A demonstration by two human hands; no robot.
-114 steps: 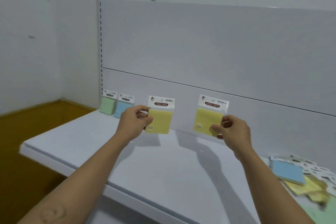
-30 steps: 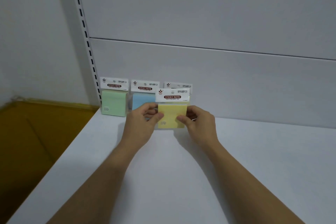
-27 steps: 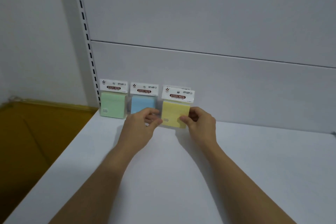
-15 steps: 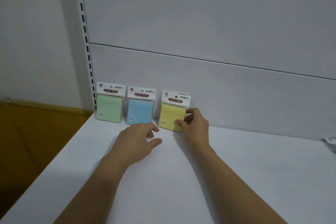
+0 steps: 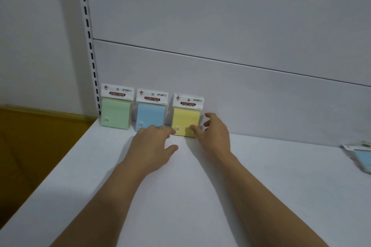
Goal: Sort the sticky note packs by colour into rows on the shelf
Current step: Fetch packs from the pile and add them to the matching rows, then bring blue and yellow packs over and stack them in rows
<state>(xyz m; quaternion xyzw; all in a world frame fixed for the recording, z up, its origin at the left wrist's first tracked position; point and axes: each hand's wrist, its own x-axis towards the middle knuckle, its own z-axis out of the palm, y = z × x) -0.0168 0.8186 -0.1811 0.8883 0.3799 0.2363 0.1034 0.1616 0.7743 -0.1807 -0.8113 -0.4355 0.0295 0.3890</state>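
Landmark: slotted upright [image 5: 88,42] at back-left of shelf [image 5: 180,196]; all places given rel. to it.
Green pack [image 5: 116,106]: stood upright just right of the upright, against the back panel [image 5: 241,96].
Blue pack [image 5: 151,111]: next along to the right, upright; lower edge partly hidden by L hand.
Yellow pack [image 5: 186,116]: third along, upright against back panel; a 2nd header card is glimpsed behind it, so prob. two yellow packs stacked front-to-back; not certain.
Left hand [image 5: 154,146]: fingers spread, palm down, nothing held; fingertips lie by the gap betw. blue and yellow packs; contact w/ either can't be told.
Right hand [image 5: 213,136]: loosely spread, not pinching; one fingertip is laid on the yellow pack's lower right corner; thumb is raised beside its right edge, apart from it.
Unsorted packs [image 5: 361,156]: far right of the upright at frame edge; a blue one is seen, the rest cut off.
Step judged: yellow pack being squared up and let go; most sorting judged not yet done.
Risk 1: pack could be tipped fwd if the fingertip drags as it is lifted; packs are thin and merely leant.
Risk 2: blue pack could be knocked by L fingers on withdrawal; the row would be skewed.
Risk 3: rows could be crowded if spacing isn't kept as more packs are added.
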